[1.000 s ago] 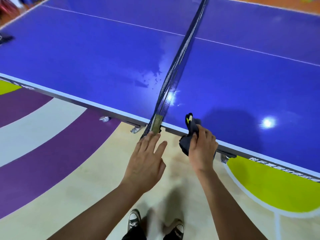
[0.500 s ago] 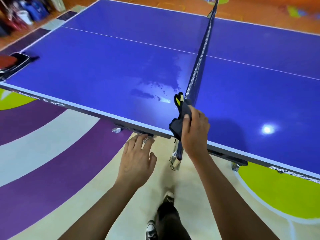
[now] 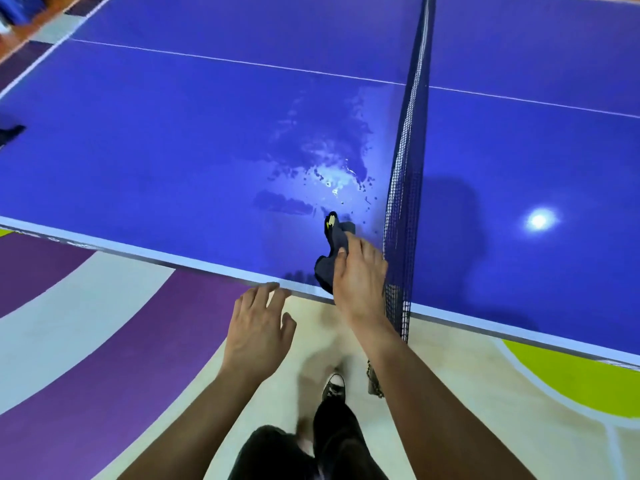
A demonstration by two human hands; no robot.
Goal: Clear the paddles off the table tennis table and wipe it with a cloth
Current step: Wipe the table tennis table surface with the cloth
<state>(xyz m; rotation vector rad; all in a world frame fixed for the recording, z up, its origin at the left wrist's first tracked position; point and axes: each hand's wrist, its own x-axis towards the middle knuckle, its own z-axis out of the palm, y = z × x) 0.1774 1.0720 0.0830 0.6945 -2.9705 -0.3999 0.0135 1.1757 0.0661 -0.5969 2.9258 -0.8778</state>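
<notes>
The blue table tennis table (image 3: 173, 161) fills the upper view, with its dark net (image 3: 405, 188) running away from me. My right hand (image 3: 360, 275) presses a dark grey cloth (image 3: 332, 244) with a yellow tag onto the table's near edge, just left of the net. Beyond the cloth lies a wet, smeared patch (image 3: 322, 161). My left hand (image 3: 258, 323) hovers with fingers spread at the table's near edge and holds nothing. At the far left edge a dark tip (image 3: 10, 133) of something on the table shows; no whole paddle is visible.
The floor below has purple, white, cream and lime-green curved bands (image 3: 86, 341). My legs and a sneaker (image 3: 334, 386) stand close to the table edge. A metal net clamp (image 3: 374, 379) hangs under the table by my right forearm. A bright lamp reflection (image 3: 538, 220) sits right of the net.
I have stepped left along the table. My right hand with the cloth has crossed from the net post onto the left half's surface. The left hand has risen to the table edge.
</notes>
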